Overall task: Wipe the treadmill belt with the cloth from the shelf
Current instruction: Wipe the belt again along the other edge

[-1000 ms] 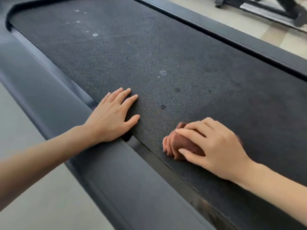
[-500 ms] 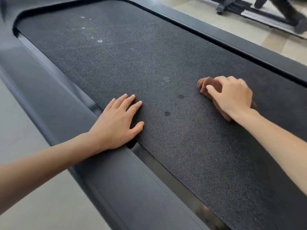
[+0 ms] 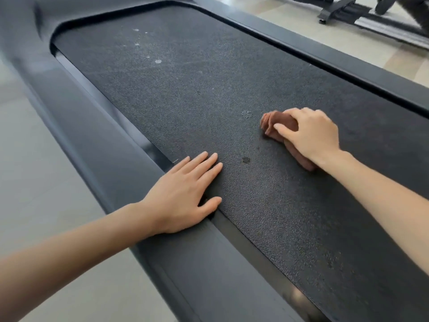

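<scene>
Wide black textured treadmill belt across most of the view, running from near right to far left. Smooth dark grey side rail along its left edge, another dark side rail along the far right edge. Pale tiled floor beyond both rails; black base of other gym equipment at top right. Left hand flat, palm down, straddling left rail and belt edge, fingers extended and slightly spread, gripping nothing. Right hand pressed down on crumpled reddish-brown cloth near the belt's middle, fingers curled over and clamped on it, cloth protruding ahead of the fingertips and behind the wrist. Small dark spot on belt between the hands. Pale smudge just left of cloth. Whitish specks farther up the belt.
</scene>
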The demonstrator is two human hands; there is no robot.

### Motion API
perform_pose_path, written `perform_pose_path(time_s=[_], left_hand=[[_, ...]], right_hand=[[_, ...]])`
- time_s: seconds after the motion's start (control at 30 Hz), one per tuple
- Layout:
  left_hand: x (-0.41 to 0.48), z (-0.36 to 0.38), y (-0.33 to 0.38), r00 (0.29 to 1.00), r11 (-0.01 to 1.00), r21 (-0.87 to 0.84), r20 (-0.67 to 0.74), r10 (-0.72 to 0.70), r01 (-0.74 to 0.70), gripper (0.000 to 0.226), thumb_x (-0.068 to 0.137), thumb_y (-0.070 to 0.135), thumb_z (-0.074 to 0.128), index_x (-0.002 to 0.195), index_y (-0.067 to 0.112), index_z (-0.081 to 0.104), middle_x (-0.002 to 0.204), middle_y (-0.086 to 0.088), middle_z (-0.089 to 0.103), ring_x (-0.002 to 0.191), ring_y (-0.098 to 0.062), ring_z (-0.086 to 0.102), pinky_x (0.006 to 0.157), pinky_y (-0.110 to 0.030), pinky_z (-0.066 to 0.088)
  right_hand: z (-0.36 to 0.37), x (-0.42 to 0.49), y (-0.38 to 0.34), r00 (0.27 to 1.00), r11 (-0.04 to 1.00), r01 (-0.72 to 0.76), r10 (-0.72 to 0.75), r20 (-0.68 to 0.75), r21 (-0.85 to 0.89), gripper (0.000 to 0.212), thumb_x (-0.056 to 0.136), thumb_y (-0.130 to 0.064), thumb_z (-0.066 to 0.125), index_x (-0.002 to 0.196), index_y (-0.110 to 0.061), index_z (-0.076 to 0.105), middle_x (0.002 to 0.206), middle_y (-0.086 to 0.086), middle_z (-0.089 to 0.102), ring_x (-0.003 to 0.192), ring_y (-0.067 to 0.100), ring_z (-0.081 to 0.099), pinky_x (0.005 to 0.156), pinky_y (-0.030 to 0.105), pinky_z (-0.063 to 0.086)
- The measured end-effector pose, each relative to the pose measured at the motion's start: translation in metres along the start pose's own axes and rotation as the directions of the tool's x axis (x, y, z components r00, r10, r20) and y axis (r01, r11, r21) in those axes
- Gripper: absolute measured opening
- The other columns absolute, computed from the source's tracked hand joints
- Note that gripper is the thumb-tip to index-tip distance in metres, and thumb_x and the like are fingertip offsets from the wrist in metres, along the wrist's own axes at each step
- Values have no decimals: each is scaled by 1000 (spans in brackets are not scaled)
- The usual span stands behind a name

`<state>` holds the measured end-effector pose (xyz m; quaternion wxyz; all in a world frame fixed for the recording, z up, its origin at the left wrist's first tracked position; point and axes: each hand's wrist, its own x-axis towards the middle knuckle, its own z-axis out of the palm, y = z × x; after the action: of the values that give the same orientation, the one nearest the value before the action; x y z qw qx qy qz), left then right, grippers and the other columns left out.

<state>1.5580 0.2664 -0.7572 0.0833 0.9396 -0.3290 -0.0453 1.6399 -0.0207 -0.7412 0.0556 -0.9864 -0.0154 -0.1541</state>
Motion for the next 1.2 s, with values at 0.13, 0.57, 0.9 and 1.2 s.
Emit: perform_pose_path(time_s=[0.13,0.57,0.9,1.2], left_hand=[[-14,1,5,999,999,-16,-14,42,-42,79,86,63,10,152,20,18,158,5,6,146,-11,-1,116,-29,-4],[3,-5,-7,987,990,-16,-78,-143,142,88,77,63,4,150,19,23,158,8,16,144,-5,6,107,-10,-4],[18,-22,-21,998,984,168,1,-67,65,75,86,55,17,145,13,38,150,-5,36,139,-22,33,113,-31,19],[55,-16,-67,999,995,101,-43,-24,28,73,85,60,12,147,27,32,155,2,27,143,-18,22,117,-35,19]], right_hand=[[9,-7,-23,986,988,149,-151,-71,-33,39,89,-49,56,116,-22,64,106,6,66,97,32,56,77,37,43],[-25,-99,-8,845,837,535,-531,-67,115,43,85,-56,48,109,-27,69,97,-6,67,82,21,58,67,30,48],[-9,-70,-38,947,946,314,-306,-95,78,44,84,-55,47,106,-23,68,94,1,67,81,28,56,69,34,47],[-23,-124,-52,861,838,508,-499,-93,201,38,84,-52,54,105,-24,70,92,-5,65,80,21,58,67,33,50]])
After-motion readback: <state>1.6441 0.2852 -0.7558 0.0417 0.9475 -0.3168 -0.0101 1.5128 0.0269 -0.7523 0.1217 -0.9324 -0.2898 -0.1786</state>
